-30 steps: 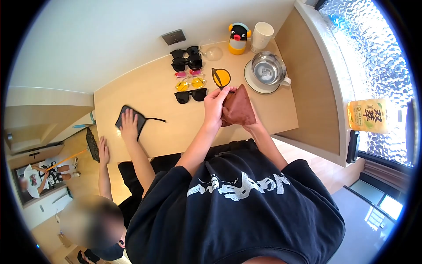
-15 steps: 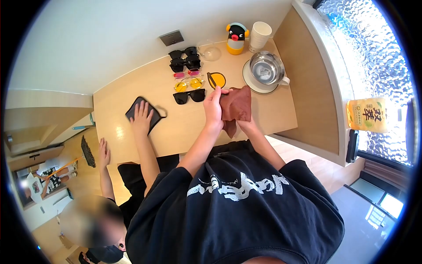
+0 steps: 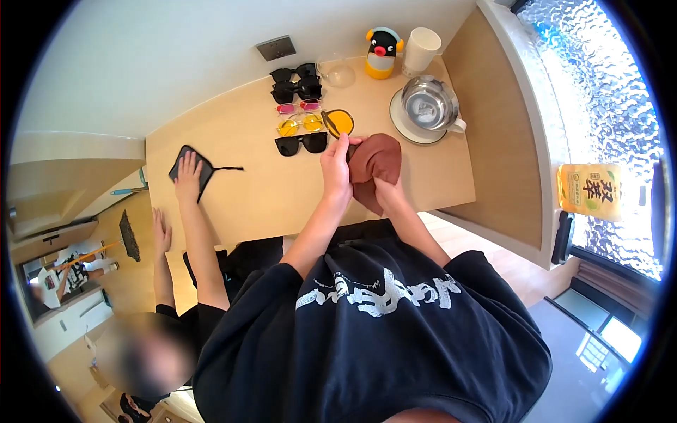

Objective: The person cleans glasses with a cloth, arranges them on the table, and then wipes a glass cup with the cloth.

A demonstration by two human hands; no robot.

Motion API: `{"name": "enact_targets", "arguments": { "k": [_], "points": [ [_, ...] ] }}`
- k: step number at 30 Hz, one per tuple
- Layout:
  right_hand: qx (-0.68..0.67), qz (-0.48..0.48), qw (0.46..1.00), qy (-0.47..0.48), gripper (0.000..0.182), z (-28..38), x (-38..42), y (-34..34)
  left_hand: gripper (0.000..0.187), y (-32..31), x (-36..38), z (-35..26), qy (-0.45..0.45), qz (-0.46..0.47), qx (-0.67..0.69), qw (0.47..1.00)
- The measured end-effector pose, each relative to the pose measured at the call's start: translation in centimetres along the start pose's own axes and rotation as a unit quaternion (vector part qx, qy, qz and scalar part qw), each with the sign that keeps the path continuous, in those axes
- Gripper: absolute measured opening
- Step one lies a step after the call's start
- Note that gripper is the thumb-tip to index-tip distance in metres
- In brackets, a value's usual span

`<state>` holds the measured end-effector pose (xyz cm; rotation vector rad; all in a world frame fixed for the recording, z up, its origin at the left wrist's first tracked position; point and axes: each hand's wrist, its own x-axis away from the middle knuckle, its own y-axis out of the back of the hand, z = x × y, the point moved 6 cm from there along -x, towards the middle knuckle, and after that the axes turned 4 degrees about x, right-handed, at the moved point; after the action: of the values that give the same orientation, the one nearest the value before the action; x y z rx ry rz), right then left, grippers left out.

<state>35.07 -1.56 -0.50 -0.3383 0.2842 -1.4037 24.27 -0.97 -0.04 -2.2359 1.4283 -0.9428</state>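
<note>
A reddish-brown cloth [image 3: 375,166] is bunched between my hands above the table. My left hand [image 3: 337,170] pinches dark-framed glasses at the cloth's left edge; their round yellow lens [image 3: 340,123] juts out beyond my fingertips, and the cloth hides the rest. From below, my right hand [image 3: 389,194] is closed on the cloth, its fingers mostly covered. Left of the yellow lens, several pairs of glasses lie in a column, with black sunglasses [image 3: 302,144] nearest me, then yellow-lensed glasses [image 3: 300,125] and pink-lensed ones [image 3: 298,106].
At the left, a co-worker's hand rests on a black pouch [image 3: 192,169] with a cord. A metal bowl [image 3: 427,104] sits on a white plate [image 3: 416,136], near a penguin figure [image 3: 381,60] and white cups [image 3: 422,51]. A side panel [image 3: 479,106] bounds the table's right.
The cloth has been folded into a rounder bunch between my hands. The yellow lens has shifted slightly left. The co-worker's hand and the black pouch have moved left.
</note>
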Motion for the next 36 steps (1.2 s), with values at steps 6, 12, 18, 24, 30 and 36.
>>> {"name": "enact_targets", "arguments": {
  "k": [6,12,18,24,30,36],
  "points": [
    [-0.123,-0.229,0.949,-0.177,0.039,0.5,-2.3,8.1,0.032,3.9,-1.0,-2.9,-0.064,0.009,0.033,0.997],
    [0.114,0.085,0.948,-0.285,0.035,3.3,-4.2,4.1,0.029,3.5,-1.0,-2.9,-0.065,0.058,-0.032,0.996],
    [0.005,0.055,0.987,-0.149,0.017,2.3,-2.6,-2.3,0.025,1.2,1.8,0.4,0.001,0.066,-0.141,0.988],
    [-0.09,0.053,0.97,-0.218,0.021,-1.8,-3.4,0.5,0.026,1.5,1.9,-0.6,-0.034,0.142,-0.247,0.958],
    [-0.106,-0.14,0.96,-0.217,0.024,0.8,-6.1,2.6,0.03,2.7,2.6,-1.5,-0.022,0.16,-0.228,0.96],
    [-0.093,-0.052,0.971,-0.216,0.034,5.0,-6.7,5.9,0.028,2.5,2.7,-3.4,-0.079,0.157,-0.256,0.951]
  ]
}}
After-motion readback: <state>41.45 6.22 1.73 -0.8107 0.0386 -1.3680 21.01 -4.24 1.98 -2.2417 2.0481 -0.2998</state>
